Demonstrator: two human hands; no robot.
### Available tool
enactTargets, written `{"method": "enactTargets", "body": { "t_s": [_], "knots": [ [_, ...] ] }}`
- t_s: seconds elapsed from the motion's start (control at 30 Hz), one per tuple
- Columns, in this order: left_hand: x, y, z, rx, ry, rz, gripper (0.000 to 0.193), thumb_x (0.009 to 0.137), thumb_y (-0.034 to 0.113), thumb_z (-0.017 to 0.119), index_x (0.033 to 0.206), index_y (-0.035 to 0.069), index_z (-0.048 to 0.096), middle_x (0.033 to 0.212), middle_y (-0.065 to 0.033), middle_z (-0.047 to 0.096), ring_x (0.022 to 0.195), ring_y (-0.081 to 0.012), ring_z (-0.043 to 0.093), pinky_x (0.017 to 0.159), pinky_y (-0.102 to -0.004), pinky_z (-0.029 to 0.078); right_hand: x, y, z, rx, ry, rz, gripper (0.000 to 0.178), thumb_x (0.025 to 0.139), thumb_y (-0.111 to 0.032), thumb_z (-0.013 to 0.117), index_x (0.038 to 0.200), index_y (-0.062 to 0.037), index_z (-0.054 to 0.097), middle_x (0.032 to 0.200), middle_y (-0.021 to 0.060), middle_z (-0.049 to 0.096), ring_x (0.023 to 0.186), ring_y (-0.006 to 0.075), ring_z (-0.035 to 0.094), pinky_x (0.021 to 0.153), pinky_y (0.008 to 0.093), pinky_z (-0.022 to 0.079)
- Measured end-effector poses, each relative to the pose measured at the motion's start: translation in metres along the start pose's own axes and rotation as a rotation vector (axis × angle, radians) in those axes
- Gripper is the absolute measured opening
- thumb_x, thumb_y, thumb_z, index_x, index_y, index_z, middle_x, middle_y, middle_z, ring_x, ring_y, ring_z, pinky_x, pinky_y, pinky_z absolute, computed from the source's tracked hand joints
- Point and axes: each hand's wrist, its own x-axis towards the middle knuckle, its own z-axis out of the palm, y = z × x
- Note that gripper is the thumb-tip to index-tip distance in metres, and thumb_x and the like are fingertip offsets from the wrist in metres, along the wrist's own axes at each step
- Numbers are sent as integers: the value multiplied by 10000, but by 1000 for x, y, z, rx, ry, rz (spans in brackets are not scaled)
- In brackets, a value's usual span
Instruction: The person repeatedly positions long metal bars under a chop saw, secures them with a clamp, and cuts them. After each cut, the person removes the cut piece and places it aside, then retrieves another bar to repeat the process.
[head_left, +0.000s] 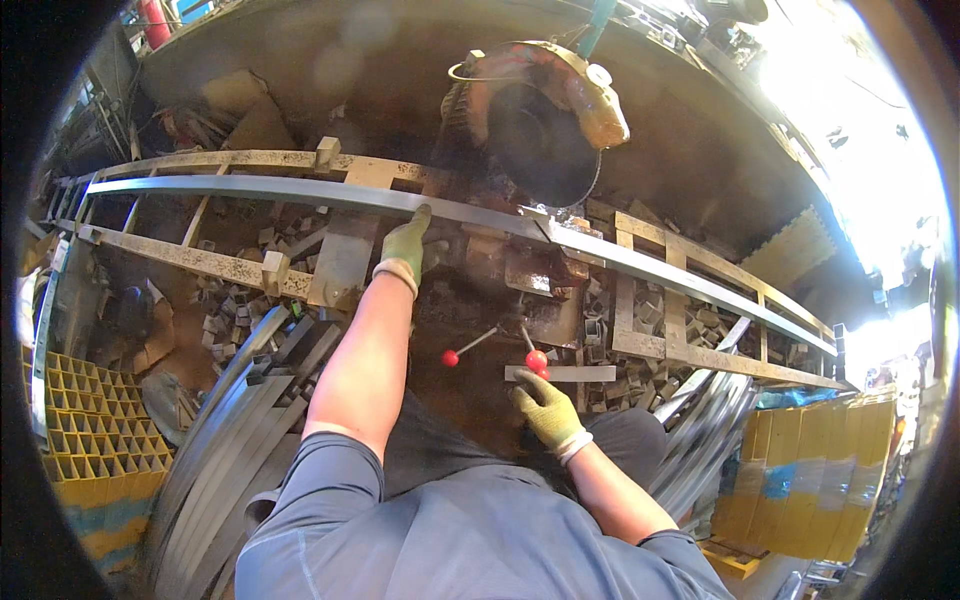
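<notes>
A long silver metal bar point(300, 190) runs across the work area and passes beneath the dark round blade point(540, 145) of a cut-off saw. On the bar, left of the blade, my gloved left hand point(405, 248) is closed at its near edge, with the thumb on top and the other fingers partly hidden. Low in front of me, my gloved right hand point(550, 412) has curled fingers at a red ball knob point(543, 374) of the saw's lever. A second lever with a red knob point(451, 358) points left. By the right hand lies a short flat metal piece point(585, 374).
Rusty support frames point(200, 262) stretch to both sides. Small offcuts point(235, 320) are heaped below them. Long metal profiles point(235, 420) lean at the left and more point(705, 420) at the right. Yellow bundled stacks stand at the left point(105, 430) and right point(810, 470).
</notes>
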Motion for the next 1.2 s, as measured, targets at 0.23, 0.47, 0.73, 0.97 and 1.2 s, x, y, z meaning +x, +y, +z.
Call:
{"method": "enactTargets", "body": {
  "t_s": [0.23, 0.47, 0.73, 0.97, 1.2],
  "knots": [
    [2, 0, 11, 401, -112, 42, 683, 1090, 598, 726, 1371, -24, 739, 1137, -174, 835, 915, -259, 809, 740, -400, 598, 17, 29, -1, -25, -25, 73, 433, 1133, -216, 736, 1511, -5, 711, 1287, 137, 829, 1200, 180, 777, 1058, 337, 591],
    [24, -28, 26, 307, 9, 20, 1119, 1003, 735, 748, 1695, -93, 452, 1754, -289, 486, 1601, -414, 498, 1302, -489, 397, 32, 26, 11, -93, -17, -13, 425, 1110, -250, 769, 1484, -52, 740, 1306, 132, 835, 1218, 207, 779, 1097, 345, 574],
    [14, -30, 56, -338, 47, 221, 936, 963, 452, 906, 1628, -85, 525, 1649, -220, 604, 1481, -342, 575, 1243, -475, 433, 21, -11, -27, -151, 120, 31, 445, 1103, -331, 798, 1459, -68, 758, 1314, 169, 837, 1228, 215, 788, 1079, 361, 588],
    [1, -39, 25, 2, 57, 243, 488, 970, 302, 867, 1286, -56, 769, 1238, -166, 768, 1128, -274, 670, 1053, -438, 518, 24, -101, -72, 31, 423, -330, 343, 1133, -93, 714, 1453, 31, 731, 1331, 161, 815, 1209, 214, 764, 1082, 362, 606],
    [-49, -54, 45, -197, -42, 126, 633, 888, 326, 932, 1323, -63, 688, 1131, -132, 761, 975, -226, 694, 863, -383, 560, 128, -192, -58, -691, 323, -796, 537, 969, -139, 801, 1468, 28, 691, 1422, 246, 743, 1320, 470, 704, 1167, 526, 544]
  ]
}}
